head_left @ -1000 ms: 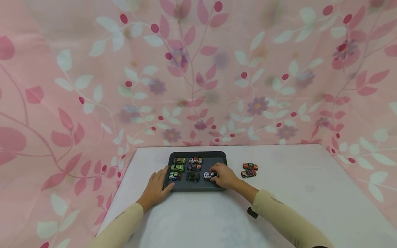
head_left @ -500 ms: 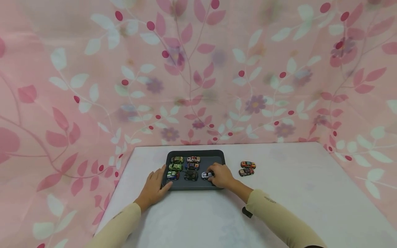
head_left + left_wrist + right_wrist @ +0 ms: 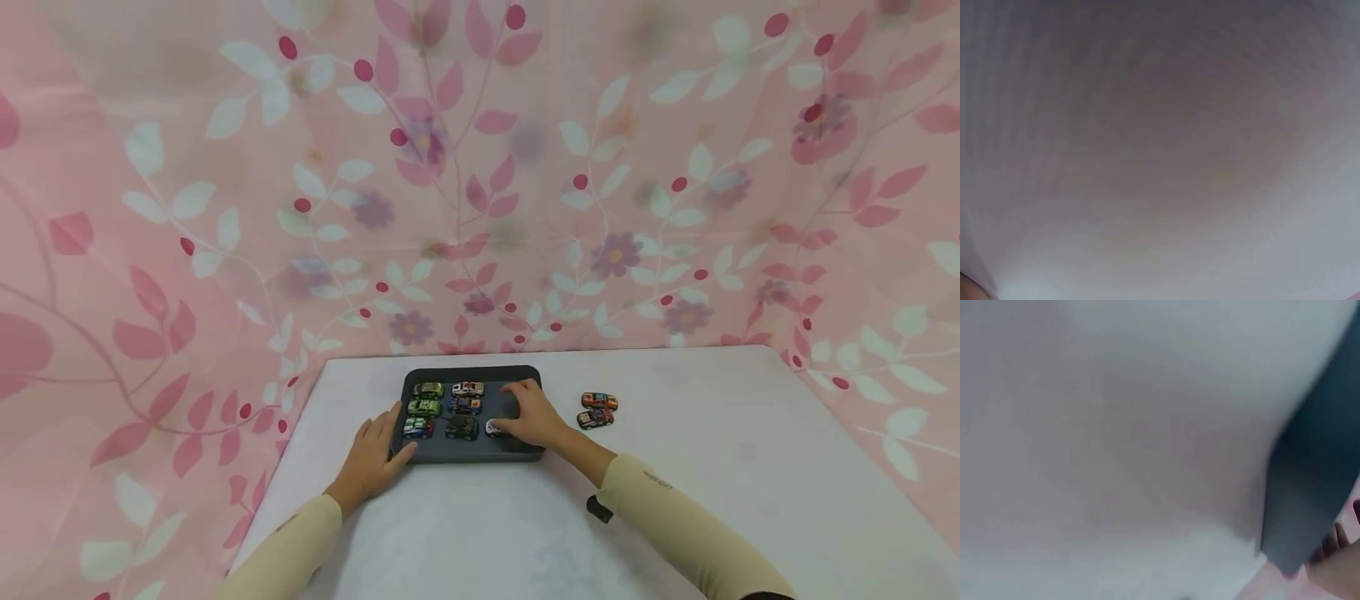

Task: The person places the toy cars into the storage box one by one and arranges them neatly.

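In the head view a dark grey tray (image 3: 472, 457) lies on the white table, with toy cars in columns inside it. My left hand (image 3: 367, 460) rests against the tray's left edge, fingers stretched along it and thumb at the front corner. Over the tray's right part is my right hand (image 3: 537, 417), its thumb and fingers spread apart. Beneath the thumb sits a white toy car (image 3: 492, 428), partly hidden by the hand. A dark green toy car (image 3: 461, 427) stands just left of it. The right wrist view catches some fingers (image 3: 1335, 562) beside the tray wall (image 3: 1304, 487).
Right of the tray, an orange toy car (image 3: 600, 401) and a dark red-and-black toy car (image 3: 596, 418) stand close together on the table (image 3: 712, 467). Pink floral cloth (image 3: 465, 208) rises behind the table. The left wrist view is mostly blurred pale surface.
My right hand has let go of the white toy car, its fingers lifting and spreading away from it. The car stays in the tray. My left hand keeps its place at the tray's edge.
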Motion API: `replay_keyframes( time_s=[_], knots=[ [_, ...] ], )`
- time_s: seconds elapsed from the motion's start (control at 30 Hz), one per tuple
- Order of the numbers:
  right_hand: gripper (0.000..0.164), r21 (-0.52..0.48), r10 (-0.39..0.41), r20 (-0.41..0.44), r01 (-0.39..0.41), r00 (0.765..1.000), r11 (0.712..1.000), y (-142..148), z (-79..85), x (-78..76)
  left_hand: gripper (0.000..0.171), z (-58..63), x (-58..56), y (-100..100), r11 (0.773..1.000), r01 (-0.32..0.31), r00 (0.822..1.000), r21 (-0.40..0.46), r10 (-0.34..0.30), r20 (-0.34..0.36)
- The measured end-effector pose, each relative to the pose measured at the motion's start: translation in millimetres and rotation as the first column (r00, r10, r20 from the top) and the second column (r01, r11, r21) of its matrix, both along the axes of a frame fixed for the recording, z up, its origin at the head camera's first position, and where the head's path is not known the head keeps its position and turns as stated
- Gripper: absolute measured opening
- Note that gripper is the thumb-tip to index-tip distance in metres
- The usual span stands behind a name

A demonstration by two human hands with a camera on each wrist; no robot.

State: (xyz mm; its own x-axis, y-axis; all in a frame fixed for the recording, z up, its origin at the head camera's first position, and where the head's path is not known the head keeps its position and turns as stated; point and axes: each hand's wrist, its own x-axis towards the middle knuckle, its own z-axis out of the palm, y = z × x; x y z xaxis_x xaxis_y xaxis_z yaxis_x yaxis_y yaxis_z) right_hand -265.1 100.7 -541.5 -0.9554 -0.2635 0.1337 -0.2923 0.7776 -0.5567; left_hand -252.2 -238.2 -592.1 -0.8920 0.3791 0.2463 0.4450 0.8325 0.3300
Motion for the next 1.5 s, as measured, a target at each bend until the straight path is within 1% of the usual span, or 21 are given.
replay_keyframes(
  time_s=[0.03, 0.07, 0.17, 0.27, 0.33, 0.43, 0.53, 0.7, 0.8, 0.93, 1.03, 1.13, 1.23, 1.33, 1.43, 1.5],
  knots=[
    [0.062, -0.021, -0.008, -0.019, 0.008, 1.000, 1.000, 3, 2.2, -1.3, 0.082, -0.6, 0.5, 0, 1.000, -0.003, 1.000, 0.003, 0.003, 0.005],
    [0.064, -0.020, -0.018, -0.042, 0.017, 0.999, 1.000, 7, 2.5, -2.5, 0.082, -1.5, 1.2, 0, 1.000, -0.007, 1.000, 0.003, 0.007, 0.010],
    [0.072, 0.062, -0.062, -0.125, 0.071, 0.990, 0.996, 23, -1.2, -0.7, 0.082, -2.5, 4.1, 0, 1.000, -0.004, 1.000, 0.006, 0.003, 0.012],
    [0.081, 0.150, -0.129, -0.128, 0.148, 0.983, 0.978, 39, -8.9, 6.6, 0.082, -3.6, 6.4, 2, 1.000, 0.005, 1.000, 0.004, -0.005, -0.003],
    [0.084, 0.200, -0.150, -0.135, 0.175, 0.980, 0.964, 48, -13.6, 11.4, 0.082, -4.4, 6.2, 1, 1.000, 0.008, 1.000, 0.007, -0.008, -0.009],
    [0.080, 0.232, -0.142, -0.158, 0.177, 0.977, 0.957, 60, -17.5, 15.7, 0.081, -4.4, 3.4, 1, 1.000, 0.003, 1.000, -0.003, -0.003, -0.030],
    [0.074, 0.239, -0.127, -0.183, 0.169, 0.975, 0.956, 71, -17.4, 18.4, 0.081, -3.1, 0.1, 0, 1.000, 0.001, 0.999, -0.004, -0.002, -0.041],
    [0.071, 0.252, -0.120, -0.150, 0.155, 0.981, 0.955, 86, -17.1, 23.1, 0.082, -2.2, -0.9, 0, 1.000, 0.004, 0.999, 0.004, -0.004, -0.034],
    [0.073, 0.262, -0.111, -0.149, 0.147, 0.983, 0.954, 94, -21.6, 24.0, 0.082, -2.2, -1.0, 0, 1.000, -0.001, 1.000, 0.003, 0.001, -0.021],
    [0.074, 0.260, -0.099, -0.165, 0.141, 0.981, 0.955, 102, -27.0, 27.4, 0.082, -2.4, -1.5, 0, 1.000, -0.002, 1.000, 0.012, 0.002, -0.025],
    [0.075, 0.269, -0.090, -0.152, 0.129, 0.984, 0.954, 105, -27.3, 32.5, 0.082, -4.5, -2.3, 0, 1.000, 0.005, 0.999, 0.017, -0.005, -0.031],
    [0.075, 0.296, -0.073, -0.131, 0.110, 0.989, 0.949, 108, -26.7, 37.3, 0.082, -7.7, -2.5, -1, 1.000, 0.002, 1.000, 0.005, -0.002, -0.023],
    [0.070, 0.344, -0.055, -0.136, 0.099, 0.989, 0.934, 110, -27.1, 40.8, 0.082, -8.7, -2.0, -1, 1.000, -0.008, 1.000, 0.000, 0.008, -0.013],
    [0.062, 0.375, -0.051, -0.174, 0.114, 0.983, 0.920, 113, -27.9, 43.3, 0.083, -6.7, -2.4, -2, 1.000, -0.010, 1.000, 0.006, 0.011, -0.024],
    [0.056, 0.361, -0.061, -0.207, 0.134, 0.976, 0.923, 116, -28.5, 45.1, 0.082, -4.5, -3.1, -1, 1.000, -0.008, 0.999, -0.002, 0.008, -0.044],
    [0.052, 0.337, -0.068, -0.208, 0.137, 0.976, 0.931, 117, -28.7, 45.8, 0.082, -4.5, -3.4, -1, 1.000, -0.007, 0.999, -0.006, 0.007, -0.042]
  ],
)
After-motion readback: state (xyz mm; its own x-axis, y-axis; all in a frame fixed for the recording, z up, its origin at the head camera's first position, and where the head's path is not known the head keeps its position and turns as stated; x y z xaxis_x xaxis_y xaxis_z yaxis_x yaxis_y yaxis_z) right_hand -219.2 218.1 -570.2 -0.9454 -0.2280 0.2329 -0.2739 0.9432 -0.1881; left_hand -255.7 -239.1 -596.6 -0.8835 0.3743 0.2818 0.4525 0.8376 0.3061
